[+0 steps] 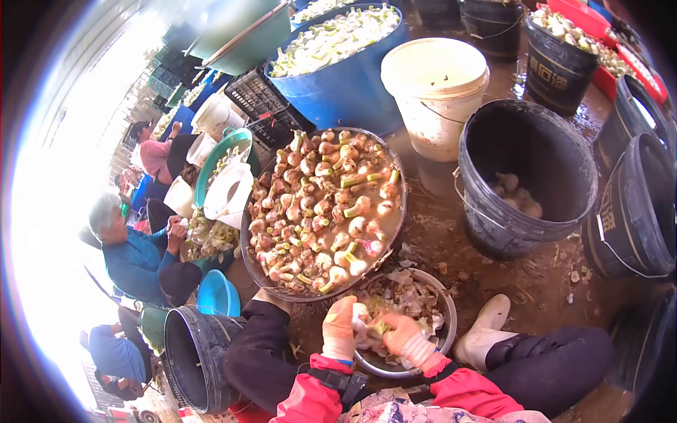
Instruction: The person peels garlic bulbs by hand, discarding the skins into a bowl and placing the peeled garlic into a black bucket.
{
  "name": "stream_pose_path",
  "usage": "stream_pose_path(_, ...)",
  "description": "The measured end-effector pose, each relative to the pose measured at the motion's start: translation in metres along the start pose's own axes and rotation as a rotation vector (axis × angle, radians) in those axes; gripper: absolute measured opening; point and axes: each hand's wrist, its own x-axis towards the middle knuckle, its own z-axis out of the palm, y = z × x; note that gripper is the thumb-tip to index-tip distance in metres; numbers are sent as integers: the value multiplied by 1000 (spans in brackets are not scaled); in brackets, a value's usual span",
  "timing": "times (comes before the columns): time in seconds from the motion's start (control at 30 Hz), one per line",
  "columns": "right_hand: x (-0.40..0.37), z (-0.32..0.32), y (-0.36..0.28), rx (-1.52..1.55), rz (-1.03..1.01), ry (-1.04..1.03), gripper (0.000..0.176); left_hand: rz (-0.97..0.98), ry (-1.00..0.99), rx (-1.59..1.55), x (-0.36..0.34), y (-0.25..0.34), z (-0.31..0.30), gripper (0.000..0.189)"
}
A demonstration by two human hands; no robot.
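My left hand [340, 330], in an orange-palmed glove, is closed around a pale garlic bulb [361, 314]. Facing it, my right hand [409, 340], gloved alike, pinches greenish-yellow garlic peel [381, 327] beside the bulb; whether this is still attached cannot be made out. Both hands are over a metal basin [450, 317] holding papery skins and scraps. Just beyond stands a wide round tub [403, 204] of unpeeled garlic in muddy water, many bulbs with short green stalks. A black bucket [493, 229] at the right has several pale bulbs at its bottom.
A white bucket [434, 106] and a blue tub [338, 99] of pale garlic stand behind the wide tub. More black buckets [627, 204] line the right; another [201, 359] lies tilted by my left knee. Co-workers [130, 243] sit at the left. The brown floor [529, 289] looks wet.
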Motion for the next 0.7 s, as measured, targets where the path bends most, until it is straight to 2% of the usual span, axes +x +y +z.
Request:
stream_pose_path(0.03,2,-5,4,1,-3,9,26,-7,-2,-74,0,-5,-1,32)
stream_pose_path(0.13,8,-18,25,-104,89,233,20,31,-113,35,-12,-7,-5,38)
stream_pose_path(0.17,11,-23,36,-171,187,351,18,-23,-135,-96,-19,-4,-9,41)
stream_pose_path(0.2,9,-41,42,-71,278,362,18,-78,-157,-226,-24,-3,-15,45)
stream_pose_path(0.23,8,-55,45,32,368,372,18,-82,-247,-220,-27,0,-28,50)
stream_pose_path(0.27,9,-54,49,39,366,372,18,-47,-214,-196,-31,1,-35,48)
stream_pose_path(0.33,14,-48,55,-435,340,82,25,-4,-182,-172,-35,5,-38,46)
stream_pose_path(0.37,10,-37,57,-476,199,-29,37,55,-131,-142,-30,3,-40,43)
stream_pose_path(0.43,1,-18,27,-451,-55,53,46,109,-84,-113,-27,-2,-39,40)
stream_pose_path(0.5,-5,0,11,-142,-68,108,48,202,14,255,-25,-7,-31,33)
stream_pose_path(0.53,-11,-3,-14,16,-7,39,51,238,41,353,-18,-13,-27,29)
stream_pose_path(0.57,-15,0,-25,-39,-90,86,49,242,124,388,-18,-21,-23,30)
stream_pose_path(0.63,-18,7,-29,-141,-216,189,48,667,191,885,-16,-28,-14,29)
stream_pose_path(0.67,-17,12,-25,-234,-236,250,48,761,256,992,-19,-34,-8,28)
stream_pose_path(0.7,-16,9,-23,-233,-234,250,48,760,255,992,-27,-25,-1,28)
